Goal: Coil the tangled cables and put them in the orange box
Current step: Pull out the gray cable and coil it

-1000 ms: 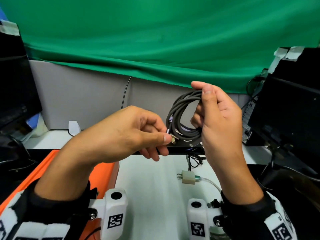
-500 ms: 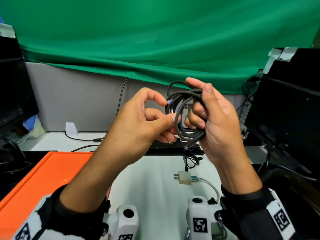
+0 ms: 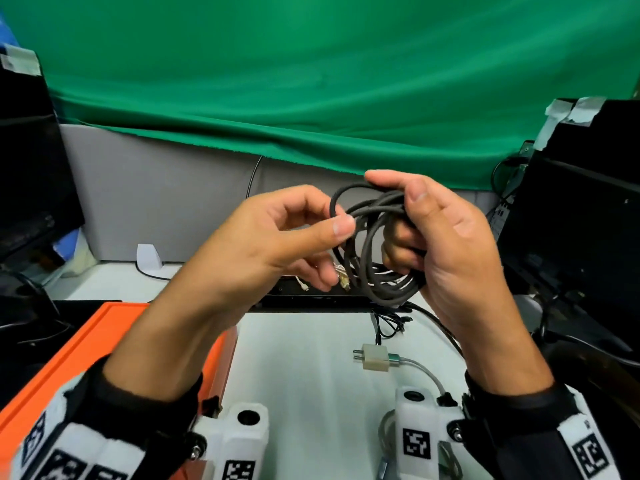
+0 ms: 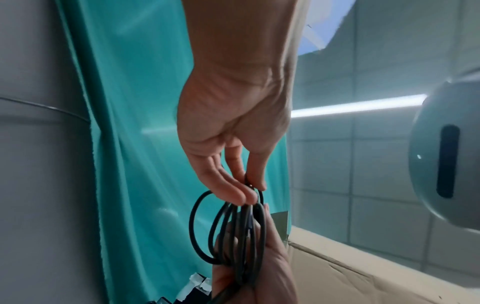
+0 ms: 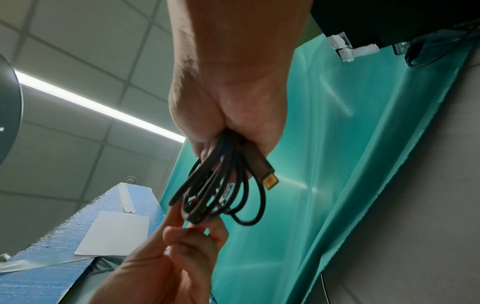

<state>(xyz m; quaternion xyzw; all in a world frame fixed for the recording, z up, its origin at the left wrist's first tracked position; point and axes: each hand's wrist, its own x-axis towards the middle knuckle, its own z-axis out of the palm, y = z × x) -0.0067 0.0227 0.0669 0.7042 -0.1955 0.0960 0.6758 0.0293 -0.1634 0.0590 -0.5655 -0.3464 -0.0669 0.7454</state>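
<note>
My right hand grips a grey cable wound into a coil of several loops, held up above the table. My left hand pinches one strand at the coil's upper left between thumb and fingers. A metal connector hangs below that hand. The left wrist view shows my left fingertips on the loops. In the right wrist view the coil hangs from my right fist, with a gold plug sticking out. The orange box sits at the lower left, partly behind my left forearm.
A white charger plug with a pale cable lies on the white table. A thin black cable tangle lies beyond it. A black bar crosses the table's far side. Dark monitors stand left and right.
My left hand left the connector at the coil's bottom, rose to the coil's upper left and now pinches a strand there. The right hand kept its grip on the coil.
</note>
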